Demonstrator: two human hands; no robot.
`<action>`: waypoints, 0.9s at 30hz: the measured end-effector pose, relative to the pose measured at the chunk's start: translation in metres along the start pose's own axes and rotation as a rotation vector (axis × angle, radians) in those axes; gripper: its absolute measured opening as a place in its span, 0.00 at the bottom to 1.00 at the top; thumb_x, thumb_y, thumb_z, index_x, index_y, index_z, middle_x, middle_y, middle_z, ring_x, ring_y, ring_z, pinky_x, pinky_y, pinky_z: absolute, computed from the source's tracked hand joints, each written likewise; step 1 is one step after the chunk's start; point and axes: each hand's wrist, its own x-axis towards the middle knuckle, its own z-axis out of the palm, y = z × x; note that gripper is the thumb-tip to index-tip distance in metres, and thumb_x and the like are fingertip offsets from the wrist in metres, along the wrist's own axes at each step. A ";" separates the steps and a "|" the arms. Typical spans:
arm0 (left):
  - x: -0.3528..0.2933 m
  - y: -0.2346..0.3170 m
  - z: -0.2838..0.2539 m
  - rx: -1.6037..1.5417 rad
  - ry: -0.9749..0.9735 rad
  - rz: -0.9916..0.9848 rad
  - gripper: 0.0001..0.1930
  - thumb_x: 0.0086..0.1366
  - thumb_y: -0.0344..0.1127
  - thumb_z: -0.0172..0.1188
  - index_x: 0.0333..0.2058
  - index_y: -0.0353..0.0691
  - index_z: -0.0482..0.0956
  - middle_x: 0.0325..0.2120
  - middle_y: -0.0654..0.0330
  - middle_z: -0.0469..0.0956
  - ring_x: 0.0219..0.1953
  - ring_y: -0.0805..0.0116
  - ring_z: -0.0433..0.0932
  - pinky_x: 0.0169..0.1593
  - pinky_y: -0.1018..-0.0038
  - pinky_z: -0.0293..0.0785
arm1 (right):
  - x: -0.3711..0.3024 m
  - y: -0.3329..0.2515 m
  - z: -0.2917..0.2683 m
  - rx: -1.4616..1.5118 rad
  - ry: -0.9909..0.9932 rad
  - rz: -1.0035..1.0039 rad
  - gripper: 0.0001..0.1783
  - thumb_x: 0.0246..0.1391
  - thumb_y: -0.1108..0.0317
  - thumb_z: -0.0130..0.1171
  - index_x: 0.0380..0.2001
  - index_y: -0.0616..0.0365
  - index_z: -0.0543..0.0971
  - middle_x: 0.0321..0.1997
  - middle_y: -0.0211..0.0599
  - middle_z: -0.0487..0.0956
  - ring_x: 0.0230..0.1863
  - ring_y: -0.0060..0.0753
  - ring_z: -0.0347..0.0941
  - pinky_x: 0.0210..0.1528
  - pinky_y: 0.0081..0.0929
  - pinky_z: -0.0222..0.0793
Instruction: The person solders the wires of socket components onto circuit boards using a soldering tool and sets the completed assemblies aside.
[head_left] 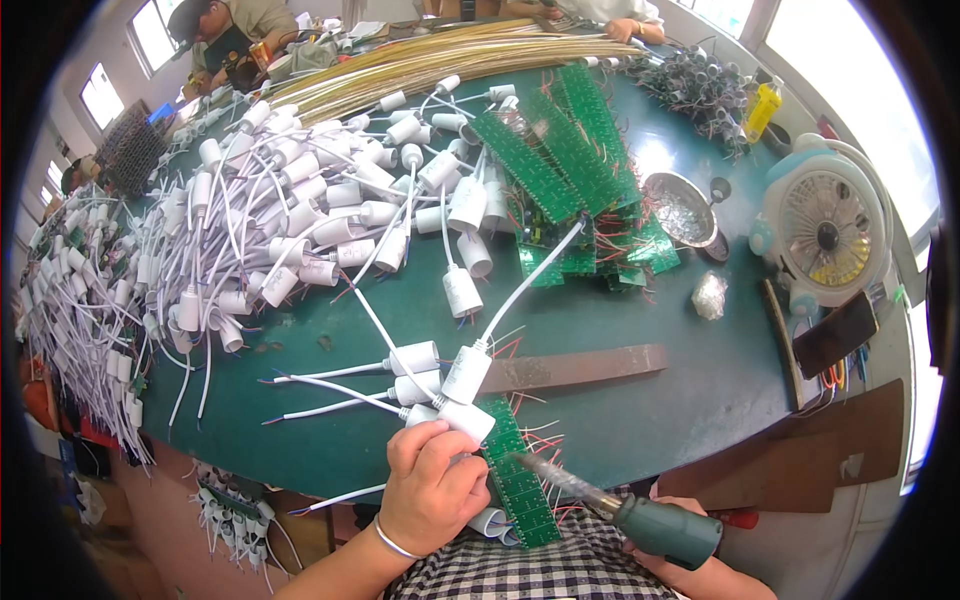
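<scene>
My left hand (438, 485) is closed, its fingers curled on a white lamp holder (467, 422) at the table's near edge; the fingertips are partly hidden. Beside it lies a long green circuit board strip (522, 485) with red and white wires along its side. In my right hand (690, 560) is a dark green soldering iron (665, 530), its metal tip pointing left over the board. More white lamp holders with cables, such as one standing tilted (466, 374), lie just beyond my left hand, near a flat brown bar (580, 368).
A big heap of white cabled lamp holders (300, 200) covers the left. Stacked green boards (570, 160) lie at the centre back, with a metal bowl (680, 208), a crumpled shiny lump (709, 296), a fan (828, 230) and a phone (835, 333) to the right. Two people work across the table.
</scene>
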 end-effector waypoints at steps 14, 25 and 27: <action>-0.002 -0.002 -0.006 0.050 -0.004 -0.016 0.14 0.37 0.26 0.65 0.26 0.46 0.76 0.40 0.63 0.70 0.49 0.54 0.66 0.52 0.61 0.63 | 0.018 0.036 -0.007 -0.422 -0.116 -0.386 0.19 0.48 0.65 0.67 0.42 0.61 0.76 0.37 0.41 0.78 0.31 0.42 0.76 0.35 0.35 0.71; -0.021 0.001 -0.026 0.128 -0.056 -0.081 0.25 0.42 0.37 0.71 0.43 0.54 0.77 0.41 0.70 0.71 0.48 0.64 0.67 0.51 0.63 0.57 | -0.007 0.057 -0.022 -0.059 0.098 0.018 0.20 0.49 0.72 0.64 0.45 0.64 0.71 0.42 0.45 0.77 0.43 0.38 0.76 0.43 0.33 0.72; -0.022 0.001 -0.028 0.233 0.003 -0.017 0.22 0.45 0.38 0.68 0.43 0.58 0.80 0.41 0.74 0.72 0.48 0.68 0.66 0.52 0.65 0.55 | -0.002 0.057 -0.023 -0.030 0.089 0.089 0.19 0.50 0.72 0.64 0.44 0.64 0.71 0.40 0.45 0.78 0.42 0.37 0.76 0.42 0.34 0.72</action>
